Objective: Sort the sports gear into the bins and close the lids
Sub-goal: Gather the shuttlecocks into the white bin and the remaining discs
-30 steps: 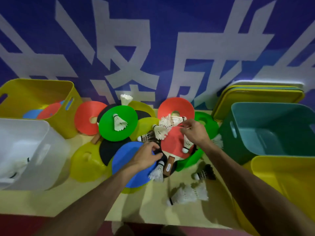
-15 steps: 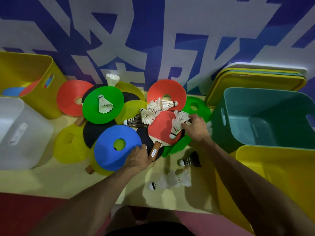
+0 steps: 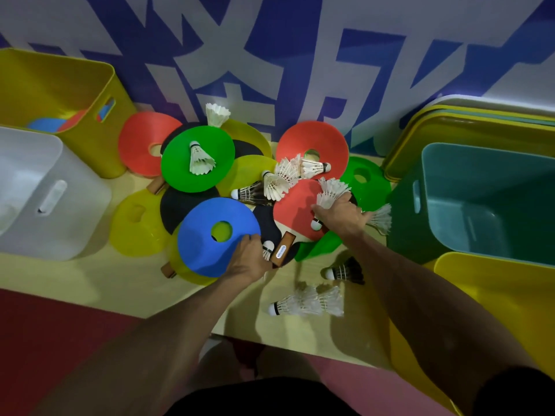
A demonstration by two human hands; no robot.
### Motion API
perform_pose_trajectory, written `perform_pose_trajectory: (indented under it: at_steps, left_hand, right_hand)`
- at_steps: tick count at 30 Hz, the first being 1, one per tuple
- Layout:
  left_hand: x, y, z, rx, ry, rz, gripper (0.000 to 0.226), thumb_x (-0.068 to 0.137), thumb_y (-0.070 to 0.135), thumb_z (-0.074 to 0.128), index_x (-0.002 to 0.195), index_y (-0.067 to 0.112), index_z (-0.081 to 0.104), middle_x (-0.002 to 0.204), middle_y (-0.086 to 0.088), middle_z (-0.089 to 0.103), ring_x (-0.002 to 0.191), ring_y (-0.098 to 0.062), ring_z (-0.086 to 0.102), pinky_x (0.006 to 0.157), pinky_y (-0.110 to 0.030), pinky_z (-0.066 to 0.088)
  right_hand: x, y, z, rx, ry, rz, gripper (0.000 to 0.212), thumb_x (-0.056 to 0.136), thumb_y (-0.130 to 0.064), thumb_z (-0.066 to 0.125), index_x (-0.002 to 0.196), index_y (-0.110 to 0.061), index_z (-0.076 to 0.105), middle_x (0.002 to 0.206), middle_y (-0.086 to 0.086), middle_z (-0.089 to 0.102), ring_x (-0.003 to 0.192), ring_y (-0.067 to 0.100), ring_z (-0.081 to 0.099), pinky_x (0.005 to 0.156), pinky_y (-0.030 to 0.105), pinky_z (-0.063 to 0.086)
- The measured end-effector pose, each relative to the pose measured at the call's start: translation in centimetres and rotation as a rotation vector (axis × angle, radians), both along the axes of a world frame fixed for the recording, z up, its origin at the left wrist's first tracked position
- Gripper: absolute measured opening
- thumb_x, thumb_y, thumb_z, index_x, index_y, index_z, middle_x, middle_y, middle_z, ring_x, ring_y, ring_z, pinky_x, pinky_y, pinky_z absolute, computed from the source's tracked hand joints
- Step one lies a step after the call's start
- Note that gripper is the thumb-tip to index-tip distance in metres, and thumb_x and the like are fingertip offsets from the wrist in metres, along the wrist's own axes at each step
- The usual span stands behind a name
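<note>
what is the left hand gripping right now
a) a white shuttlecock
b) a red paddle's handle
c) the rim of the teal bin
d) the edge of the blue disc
d: the left hand is closed on the near edge of the blue disc, while the teal bin sits apart at the right with no hand on it.

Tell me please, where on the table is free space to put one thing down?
Bare tabletop shows along the near edge, in front of the white bin and left of the blue disc. A smaller patch lies around the loose shuttlecocks. The middle pile is crowded, and so is the strip beside the teal bin.
</note>
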State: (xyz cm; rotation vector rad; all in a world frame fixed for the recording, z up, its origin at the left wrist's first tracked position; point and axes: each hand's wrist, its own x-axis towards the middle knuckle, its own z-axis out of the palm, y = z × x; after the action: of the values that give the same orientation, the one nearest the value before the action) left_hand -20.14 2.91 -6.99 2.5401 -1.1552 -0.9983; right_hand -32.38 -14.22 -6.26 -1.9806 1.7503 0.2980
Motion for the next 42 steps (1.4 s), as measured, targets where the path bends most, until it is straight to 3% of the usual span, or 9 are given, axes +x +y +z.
perform_pose_trajectory:
  at_steps: [4, 9, 14, 19, 23, 31, 35, 40, 42]
  left_hand:
    - [1.1, -0.5, 1.4, -0.103, 0.061, 0.062, 0.043, 0.073, 0.016, 0.072, 0.112, 0.004, 0.059, 0.108, -0.016, 0.057, 0.106, -0.031, 0.051, 0.071, -0.03, 0.034]
    - [1.9, -1.9, 4.1, -0.219, 0.213, 0.178, 0.044, 0.074, 0.012, 0.073, 0.116, 0.01, 0.057, 0.101, -0.006, 0.063, 0.094, -0.024, 0.059, 0.074, -0.033, 0.048]
    - [2.6, -3.6, 7.3, -0.312, 0.387, 0.324, 0.036, 0.077, 0.015, 0.075, 0.104, 0.015, 0.05, 0.096, -0.001, 0.058, 0.091, -0.02, 0.057, 0.075, -0.029, 0.045]
    - [3.3, -5.6, 10.5, -0.485, 0.521, 0.445, 0.026, 0.077, 0.011, 0.075, 0.092, 0.014, 0.055, 0.087, -0.003, 0.063, 0.084, -0.02, 0.058, 0.071, -0.03, 0.046]
    - [4.1, -6.5, 12.0, -0.551, 0.566, 0.462, 0.025, 0.079, 0.019, 0.075, 0.099, 0.015, 0.06, 0.09, -0.003, 0.065, 0.085, -0.017, 0.06, 0.07, -0.025, 0.044]
    - [6.3, -6.2, 13.7, -0.651, 0.615, 0.539, 0.023, 0.082, 0.019, 0.073, 0.081, 0.024, 0.051, 0.08, 0.004, 0.06, 0.071, -0.008, 0.054, 0.066, -0.025, 0.043]
    - [9.5, -5.4, 14.6, -0.685, 0.622, 0.585, 0.039, 0.077, 0.021, 0.077, 0.11, 0.01, 0.061, 0.095, -0.006, 0.069, 0.081, -0.019, 0.064, 0.063, -0.026, 0.046]
    - [15.8, -2.6, 16.7, -0.755, 0.543, 0.593, 0.038, 0.075, 0.019, 0.078, 0.108, 0.008, 0.062, 0.095, -0.008, 0.069, 0.082, -0.02, 0.066, 0.069, -0.029, 0.049]
    - [18.9, -0.8, 17.5, -0.801, 0.502, 0.609, 0.035, 0.075, 0.014, 0.078, 0.105, 0.009, 0.06, 0.088, -0.007, 0.068, 0.077, -0.018, 0.065, 0.067, -0.026, 0.049]
  right_hand:
    - [0.7, 0.0, 0.2, 0.012, -0.016, -0.085, 0.09, 0.085, -0.058, 0.049, 0.148, -0.004, 0.013, 0.138, 0.014, 0.05, 0.131, 0.033, 0.043, 0.112, 0.05, 0.015]
    - [1.0, -0.2, 1.8, -0.024, -0.091, -0.142, 0.089, 0.082, -0.062, 0.052, 0.143, -0.006, 0.019, 0.132, 0.012, 0.054, 0.124, 0.031, 0.048, 0.107, 0.047, 0.02]
    - [1.2, -0.9, 4.7, -0.008, -0.262, -0.239, 0.09, 0.082, -0.052, 0.062, 0.143, -0.005, 0.016, 0.133, 0.013, 0.052, 0.124, 0.034, 0.049, 0.111, 0.051, 0.025]
    - [0.9, -1.4, 8.2, 0.027, -0.443, -0.27, 0.076, 0.08, -0.032, 0.073, 0.133, -0.005, 0.025, 0.117, 0.015, 0.056, 0.089, 0.026, 0.061, 0.076, 0.037, 0.056]
    - [0.6, -1.6, 10.1, -0.071, -0.395, -0.123, 0.071, 0.079, -0.024, 0.073, 0.134, -0.002, 0.034, 0.115, 0.015, 0.06, 0.087, 0.024, 0.058, 0.05, 0.025, 0.044]
    - [1.7, -1.6, 12.1, -0.272, -0.529, -0.008, 0.046, 0.08, -0.024, 0.074, 0.118, -0.006, 0.057, 0.117, 0.01, 0.063, 0.099, 0.023, 0.061, 0.076, 0.028, 0.049]
    - [5.1, -0.5, 13.5, -0.269, -0.645, 0.084, 0.043, 0.082, -0.027, 0.074, 0.118, -0.01, 0.058, 0.117, 0.005, 0.064, 0.102, 0.017, 0.06, 0.081, 0.024, 0.045]
    - [12.7, 2.0, 14.9, -0.218, -0.785, 0.172, 0.037, 0.082, -0.026, 0.073, 0.112, -0.009, 0.06, 0.102, -0.002, 0.062, 0.092, 0.013, 0.057, 0.077, 0.018, 0.039]
    - [17.0, 3.5, 15.3, -0.126, -0.884, 0.162, 0.033, 0.079, -0.02, 0.076, 0.107, -0.009, 0.062, 0.097, -0.001, 0.062, 0.089, 0.015, 0.058, 0.081, 0.025, 0.047]
